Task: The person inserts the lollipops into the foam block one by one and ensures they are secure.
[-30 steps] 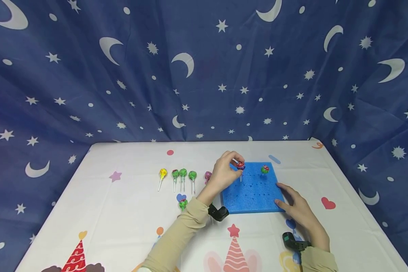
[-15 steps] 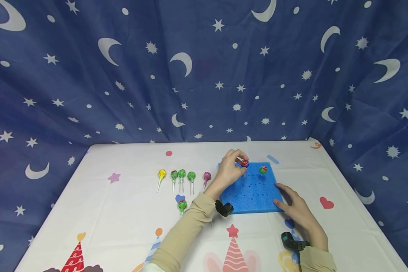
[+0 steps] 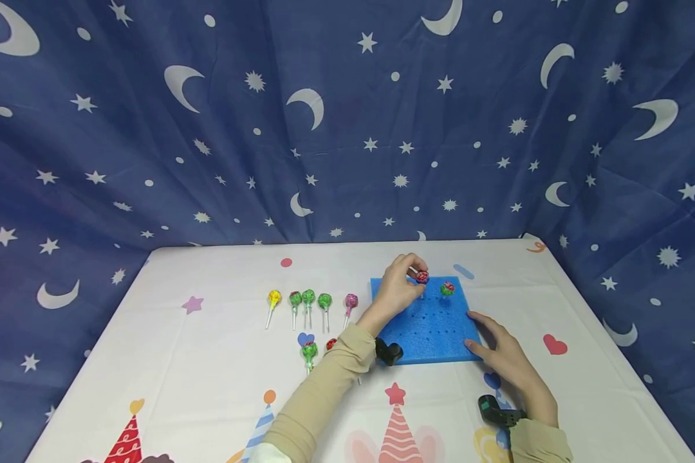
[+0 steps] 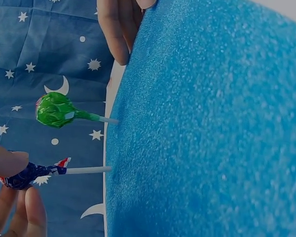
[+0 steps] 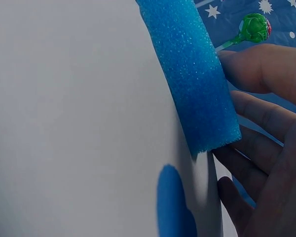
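In the head view, my left hand pinches a lollipop in a red and dark blue wrapper by its head, over the back part of a blue foam board with small holes. Its white stick points down, and in the left wrist view the stick's tip meets the foam surface. Beside it a green and red lollipop stands upright in the board. My right hand rests at the board's right side, thumb and fingers touching the edge. The right wrist view shows its thumb against the foam.
Left of the board lie a yellow lollipop, several green lollipops and a purple lollipop. Nearer are a green and red lollipop and a red one, partly hidden by the left sleeve. A patterned white cloth covers the table.
My left hand has moved right and slightly back over the board with the lollipop, closer to the standing one. My right hand stays at the board's edge.
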`<action>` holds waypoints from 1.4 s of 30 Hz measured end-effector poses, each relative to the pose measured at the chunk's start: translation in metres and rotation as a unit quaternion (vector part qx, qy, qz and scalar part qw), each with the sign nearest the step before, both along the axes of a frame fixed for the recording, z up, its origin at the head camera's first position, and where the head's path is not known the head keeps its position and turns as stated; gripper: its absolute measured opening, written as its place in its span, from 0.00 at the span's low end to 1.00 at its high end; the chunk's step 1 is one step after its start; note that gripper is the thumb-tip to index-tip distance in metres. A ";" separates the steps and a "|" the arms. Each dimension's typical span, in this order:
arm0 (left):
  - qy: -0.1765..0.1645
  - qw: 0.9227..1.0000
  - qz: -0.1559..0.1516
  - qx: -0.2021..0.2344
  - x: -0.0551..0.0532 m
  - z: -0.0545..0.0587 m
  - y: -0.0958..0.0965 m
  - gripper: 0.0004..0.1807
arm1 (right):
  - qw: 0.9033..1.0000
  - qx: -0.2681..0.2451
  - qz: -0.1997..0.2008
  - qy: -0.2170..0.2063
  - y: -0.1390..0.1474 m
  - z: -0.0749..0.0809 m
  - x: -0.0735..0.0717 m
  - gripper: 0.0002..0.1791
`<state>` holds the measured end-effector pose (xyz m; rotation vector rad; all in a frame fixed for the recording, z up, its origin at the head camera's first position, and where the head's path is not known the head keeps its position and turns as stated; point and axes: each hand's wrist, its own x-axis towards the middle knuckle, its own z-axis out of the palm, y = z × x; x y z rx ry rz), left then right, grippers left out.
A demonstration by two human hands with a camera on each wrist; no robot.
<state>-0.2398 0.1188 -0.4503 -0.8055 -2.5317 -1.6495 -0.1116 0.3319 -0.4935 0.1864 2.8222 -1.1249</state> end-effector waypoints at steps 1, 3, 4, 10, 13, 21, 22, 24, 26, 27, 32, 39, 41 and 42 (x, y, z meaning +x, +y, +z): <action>-0.001 1.000 -0.001 0.000 0.000 -0.001 0.001 0.15 | 1.000 0.001 -0.001 -0.002 0.000 0.000 0.000 0.38; -0.004 1.000 -0.003 0.000 -0.001 -0.001 0.003 0.15 | 1.000 0.002 -0.002 -0.005 0.000 0.000 0.000 0.38; -0.003 1.000 -0.003 0.001 -0.001 -0.001 0.003 0.15 | 1.000 0.002 -0.002 -0.007 -0.001 0.000 0.000 0.38; -0.004 1.000 0.003 -0.006 -0.001 -0.003 0.009 0.16 | 1.000 0.003 -0.002 -0.008 -0.001 0.001 -0.001 0.39; -0.013 1.000 0.007 -0.010 0.000 -0.003 0.011 0.15 | 1.000 0.005 0.000 -0.004 -0.001 0.002 -0.001 0.38; -0.023 1.000 0.007 -0.014 0.001 -0.002 0.014 0.15 | 1.000 0.009 -0.001 -0.010 -0.001 0.003 -0.001 0.38; -0.021 1.000 0.007 -0.016 0.001 -0.002 0.015 0.15 | 1.000 0.009 -0.002 -0.011 -0.001 0.003 -0.001 0.38; -0.020 1.000 0.004 -0.017 0.001 -0.002 0.015 0.15 | 1.000 0.010 -0.002 -0.013 0.000 0.003 -0.001 0.39; -0.018 1.000 0.003 -0.019 0.001 -0.002 0.016 0.14 | 1.000 0.009 -0.003 -0.014 0.000 0.003 -0.001 0.39; -0.017 1.000 0.002 -0.020 0.001 -0.003 0.016 0.14 | 1.000 0.010 -0.002 -0.014 0.000 0.003 -0.001 0.39; -0.014 1.000 0.000 -0.021 0.001 -0.003 0.017 0.14 | 1.000 0.009 -0.001 -0.013 0.000 0.004 -0.001 0.39; 0.003 1.000 -0.003 -0.024 0.001 -0.004 0.017 0.14 | 1.000 0.008 -0.001 -0.013 0.001 0.004 -0.001 0.39; 0.007 1.000 -0.003 -0.030 0.002 -0.004 0.017 0.14 | 1.000 0.006 0.000 -0.015 0.001 0.004 -0.001 0.39; 0.007 0.999 -0.003 -0.031 0.002 -0.004 0.017 0.14 | 1.000 0.006 0.000 -0.014 0.001 0.004 -0.001 0.39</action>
